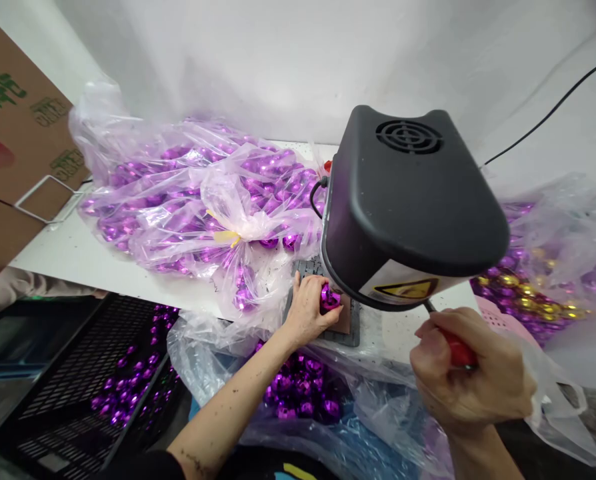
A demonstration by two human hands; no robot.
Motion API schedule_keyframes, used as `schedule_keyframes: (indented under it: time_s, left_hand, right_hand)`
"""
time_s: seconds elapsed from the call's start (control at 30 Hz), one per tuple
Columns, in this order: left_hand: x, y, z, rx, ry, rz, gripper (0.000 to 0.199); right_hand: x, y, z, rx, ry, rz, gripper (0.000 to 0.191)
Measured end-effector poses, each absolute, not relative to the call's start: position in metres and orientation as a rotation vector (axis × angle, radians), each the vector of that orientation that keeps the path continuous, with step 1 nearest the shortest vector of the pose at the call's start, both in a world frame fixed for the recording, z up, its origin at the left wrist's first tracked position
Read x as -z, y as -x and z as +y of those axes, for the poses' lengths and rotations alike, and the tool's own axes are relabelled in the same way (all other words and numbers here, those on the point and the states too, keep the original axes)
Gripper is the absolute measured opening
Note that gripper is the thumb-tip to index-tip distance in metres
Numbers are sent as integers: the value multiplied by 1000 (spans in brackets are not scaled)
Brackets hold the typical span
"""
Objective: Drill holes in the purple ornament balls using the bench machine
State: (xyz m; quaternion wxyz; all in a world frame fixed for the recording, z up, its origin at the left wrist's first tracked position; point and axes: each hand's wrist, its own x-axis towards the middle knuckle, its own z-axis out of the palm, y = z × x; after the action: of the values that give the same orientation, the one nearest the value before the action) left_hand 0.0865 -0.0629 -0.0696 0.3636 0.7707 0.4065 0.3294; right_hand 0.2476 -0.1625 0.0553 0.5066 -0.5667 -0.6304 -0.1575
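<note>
Under the black press machine [418,200], my left hand [305,308] grips a shiny purple ball [329,297] between thumb and fingers. The ball sits over a brown pad on the dark grey base plate [349,335]. My right hand [471,367] is wrapped around the red handle [459,348] of a lever that comes out below the machine's housing. A yellow warning label [403,289] is on the housing's front. The ball's underside is partly hidden by my fingers.
Clear bags of purple balls [178,193] lie left on the white table [63,250]. An open bag of purple balls [303,387] is below my left forearm. A black crate [53,400], a cardboard box [18,133] and a pink basket [498,319] stand around. A person's sleeve [8,290] shows left.
</note>
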Motion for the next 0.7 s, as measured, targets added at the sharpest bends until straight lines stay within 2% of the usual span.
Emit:
schedule_keyframes:
  time_s: [0.13,0.23,0.4,0.7]
  left_hand:
    - [69,-86,-63,-855,-1950,1034,40]
    - [69,-86,-63,-861,-1921,1028,45]
    - [69,-86,-63,-838,-1899,1012,41]
    - [65,-85,-63,-840,-1889,1022,44]
  right_hand:
    - [-41,-250,-166,329,1418,-1524,16]
    - [-34,-250,-168,333,1447,-1522,8]
    - [-27,-253,-168,369,1435,-1547,3]
    - [-4,-255,-170,197,1442,-1521,9]
